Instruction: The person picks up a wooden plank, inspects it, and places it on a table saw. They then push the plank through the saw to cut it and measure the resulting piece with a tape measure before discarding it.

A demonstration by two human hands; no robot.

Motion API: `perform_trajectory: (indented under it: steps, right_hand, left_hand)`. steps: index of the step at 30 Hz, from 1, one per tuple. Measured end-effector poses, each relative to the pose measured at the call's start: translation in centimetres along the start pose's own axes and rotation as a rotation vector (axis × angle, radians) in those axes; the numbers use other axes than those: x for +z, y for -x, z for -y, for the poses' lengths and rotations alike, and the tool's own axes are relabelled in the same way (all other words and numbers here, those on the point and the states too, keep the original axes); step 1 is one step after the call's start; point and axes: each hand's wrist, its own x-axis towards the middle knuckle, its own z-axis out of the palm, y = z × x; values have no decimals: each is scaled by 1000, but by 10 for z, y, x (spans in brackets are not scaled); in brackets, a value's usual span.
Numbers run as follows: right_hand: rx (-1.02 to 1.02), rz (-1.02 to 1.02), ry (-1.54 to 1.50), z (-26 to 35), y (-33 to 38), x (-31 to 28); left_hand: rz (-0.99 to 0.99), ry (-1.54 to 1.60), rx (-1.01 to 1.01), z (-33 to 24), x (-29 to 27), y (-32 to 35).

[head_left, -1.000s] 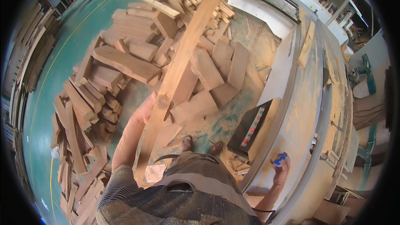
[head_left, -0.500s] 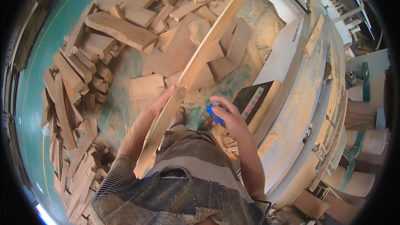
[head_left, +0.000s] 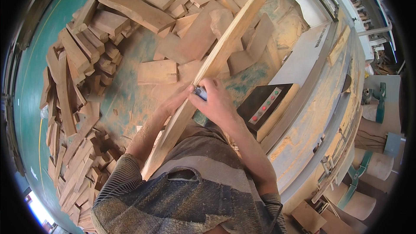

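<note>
A long wooden board (head_left: 233, 37) slants across the space in front of me, from beside my body up toward the far right. My left hand (head_left: 177, 100) grips the board near its middle, the fingers partly hidden behind the wood. My right hand (head_left: 218, 103) is closed around a small blue tape measure (head_left: 200, 92) and holds it against the board's edge, close beside my left fingertips. Most of the tape measure is covered by the fingers; whether any tape is drawn out cannot be seen.
Piles of wood offcuts (head_left: 138, 11) cover the floor ahead, with more stacked lumber (head_left: 84, 177) to the left. On my right stands a sawdust-covered machine table (head_left: 299, 147) with a button panel (head_left: 264, 106). Sawdust lies over the green floor (head_left: 130, 86).
My right hand has moved left and up with the tape measure, from apart to against the board beside my left hand. The board has turned a little, showing more of its pale edge.
</note>
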Motion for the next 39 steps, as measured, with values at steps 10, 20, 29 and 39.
perform_trajectory:
  steps: [10,20,29,39]
  right_hand:
    - [196,-23,141,-76,116,-73]
    - [132,-221,239,-79,132,-84]
    - [91,-222,281,-81,127,-81]
    - [100,-216,278,-85,123,-80]
  left_hand:
    - [-5,303,-275,17,-26,2]
    - [-22,282,-331,-2,-15,4]
    - [-80,352,-353,-8,-11,2]
    - [-130,320,-235,-5,-12,0]
